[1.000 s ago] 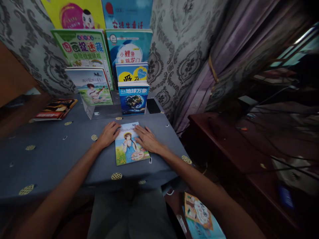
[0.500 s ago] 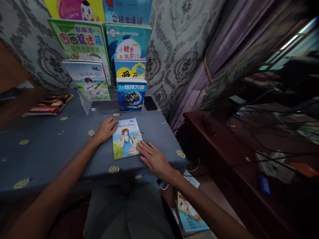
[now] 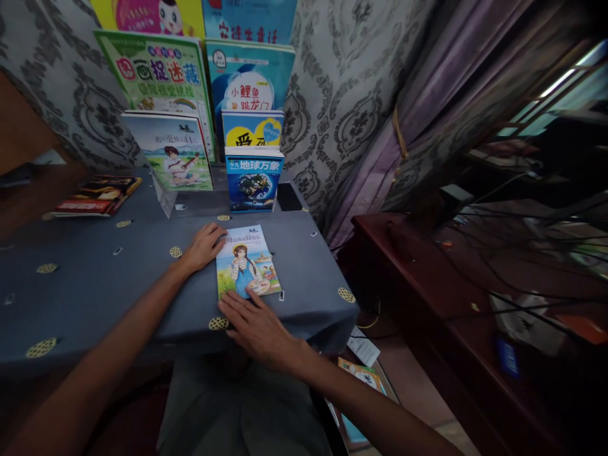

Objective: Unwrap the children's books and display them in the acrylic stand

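Observation:
A thin paperback book (image 3: 247,261) lies flat on the cloth-covered table, its cover showing a drawn girl in blue overalls. Fingertips of my left hand (image 3: 204,247) rest on the book's upper left edge, the hand lying loosely open on the cloth. My right hand (image 3: 256,329) is laid flat at the bottom edge, fingers stretched over the lower left part of the cover. Behind the book, a clear display stand (image 3: 166,201) holds upright books, among them a blue earth book (image 3: 253,183) and a book with a guitar player on it (image 3: 178,158).
A black phone (image 3: 289,197) lies right of the stand. More books (image 3: 97,196) are stacked at the table's left. A dark red desk (image 3: 403,253) with cables stands to the right, across a gap where books (image 3: 363,377) lie low down. A purple curtain (image 3: 380,171) hangs behind.
My right hand has moved from the book's right edge left and down to its lower left edge. The left hand has stayed at the upper left edge.

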{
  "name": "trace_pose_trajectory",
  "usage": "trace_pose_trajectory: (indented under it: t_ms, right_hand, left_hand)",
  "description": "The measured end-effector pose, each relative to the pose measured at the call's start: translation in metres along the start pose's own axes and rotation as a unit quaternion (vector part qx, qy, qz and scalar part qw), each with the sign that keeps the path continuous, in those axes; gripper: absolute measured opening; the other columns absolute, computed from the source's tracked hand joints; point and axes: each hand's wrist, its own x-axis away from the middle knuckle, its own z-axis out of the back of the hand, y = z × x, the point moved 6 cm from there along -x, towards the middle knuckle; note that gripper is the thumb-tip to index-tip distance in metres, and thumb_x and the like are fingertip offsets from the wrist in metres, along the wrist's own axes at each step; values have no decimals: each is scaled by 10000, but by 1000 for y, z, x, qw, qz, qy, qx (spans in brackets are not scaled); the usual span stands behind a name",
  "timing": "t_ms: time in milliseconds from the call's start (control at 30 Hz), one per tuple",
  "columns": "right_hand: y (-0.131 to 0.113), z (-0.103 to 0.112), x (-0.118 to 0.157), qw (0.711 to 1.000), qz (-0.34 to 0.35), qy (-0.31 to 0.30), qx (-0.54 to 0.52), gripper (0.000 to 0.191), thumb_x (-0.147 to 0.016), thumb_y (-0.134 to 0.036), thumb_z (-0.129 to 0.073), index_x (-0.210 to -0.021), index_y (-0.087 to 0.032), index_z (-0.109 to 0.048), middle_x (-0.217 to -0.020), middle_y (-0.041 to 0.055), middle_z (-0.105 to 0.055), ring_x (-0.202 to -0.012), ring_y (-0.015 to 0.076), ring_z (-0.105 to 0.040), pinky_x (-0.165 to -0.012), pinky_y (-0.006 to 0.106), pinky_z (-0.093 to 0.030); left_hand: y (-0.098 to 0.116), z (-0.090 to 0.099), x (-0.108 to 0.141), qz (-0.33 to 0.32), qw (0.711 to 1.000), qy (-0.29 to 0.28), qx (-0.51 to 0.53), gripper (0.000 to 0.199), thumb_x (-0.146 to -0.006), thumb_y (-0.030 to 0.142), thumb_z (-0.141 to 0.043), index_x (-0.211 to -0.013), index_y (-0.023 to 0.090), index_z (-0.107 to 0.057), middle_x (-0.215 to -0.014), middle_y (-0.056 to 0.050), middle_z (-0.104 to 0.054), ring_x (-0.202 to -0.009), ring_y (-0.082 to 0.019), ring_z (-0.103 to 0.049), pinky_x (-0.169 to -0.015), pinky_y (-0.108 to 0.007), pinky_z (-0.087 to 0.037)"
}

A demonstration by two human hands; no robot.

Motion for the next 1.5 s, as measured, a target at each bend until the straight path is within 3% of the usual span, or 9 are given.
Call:
trace_pose_trajectory:
  t_ms: [233, 367, 500, 633, 800, 867, 1033, 1200, 1500]
  right_hand:
    - [49, 18, 56, 988, -133, 76, 19, 539, -1002, -224, -455, -1526, -157, -350, -1519, 136, -473, -1474, 286, -334, -1161, 580, -374]
    - [57, 22, 64, 984, -149, 99, 8, 535, -1005, -234, -451, -1525, -155, -353, -1529, 157, -454, -1441, 273, -401, -1139, 531, -432]
    - [54, 20, 51, 986, -141, 86, -13, 539, -998, -266, -483, -1514, -154, -376, -1561, 167, -402, -1461, 273, -365, -1163, 508, -409]
    - [51, 17, 26, 988, -137, 51, -41, 539, -992, -316, -515, -1494, -154, -405, -1550, 172, -418, -1469, 286, -346, -1184, 516, -371]
    - [44, 19, -5, 990, -105, 12, -89, 504, -995, -373, -516, -1451, -163, -470, -1527, 149, -461, -1471, 309, -336, -1187, 514, -350]
    - [51, 23, -14, 988, -100, 27, -114, 447, -996, -359, -516, -1400, -167, -528, -1458, 139, -545, -1423, 302, -417, -1163, 501, -374]
    - [127, 36, -33, 943, -229, 131, -200, 330, -1021, -248, -423, -1277, -204, -625, -1133, 79, -745, -1013, 198, -707, -949, 354, -522]
    - [206, 38, -65, 904, -338, 162, -206, 352, -978, -123, -419, -1279, -125, -602, -1150, 129, -740, -1116, 222, -674, -1018, 370, -470]
    - [235, 24, -87, 894, -317, 205, -241, 359, -998, -153, -387, -1311, -187, -559, -1040, 58, -774, -1096, 192, -676, -1022, 369, -460]
  left_hand:
    - [5, 0, 1, 31, 998, -27, -37, 346, -988, 307, -369, -1171, 161, -624, -1110, -111, -609, -1041, -243, -550, -981, -419, -460]
    - [16, 2, 3, 110, 984, -53, -132, 349, -978, 265, -381, -1184, 149, -638, -1155, -145, -602, -1071, -288, -533, -946, -445, -467]
    - [24, 5, -2, 143, 967, -101, -183, 355, -984, 230, -359, -1211, 168, -625, -1190, -149, -584, -1073, -289, -552, -858, -409, -494]
    - [17, 9, -14, 116, 961, -143, -206, 351, -977, 179, -356, -1210, 178, -619, -1212, -137, -588, -1101, -279, -559, -856, -383, -494]
    - [9, 11, -32, 88, 953, -157, -243, 342, -960, 145, -371, -1174, 156, -637, -1174, -134, -627, -1098, -283, -568, -924, -395, -463]
    - [13, 9, -37, 99, 954, -150, -239, 310, -963, 183, -398, -1139, 138, -650, -1165, -146, -635, -1114, -295, -563, -934, -401, -458]
    - [42, -4, -45, 133, 965, -134, -183, 377, -995, 384, -402, -1121, 141, -662, -1219, -160, -628, -1154, -316, -555, -937, -418, -463]
    - [72, -13, -52, 166, 949, -177, -200, 496, -941, 504, -483, -1205, 103, -606, -1226, -206, -629, -1159, -356, -574, -911, -450, -483]
    - [92, -15, -66, 177, 925, -224, -250, 420, -935, 331, -449, -1227, 56, -575, -1115, -226, -690, -1018, -333, -684, -821, -400, -508]
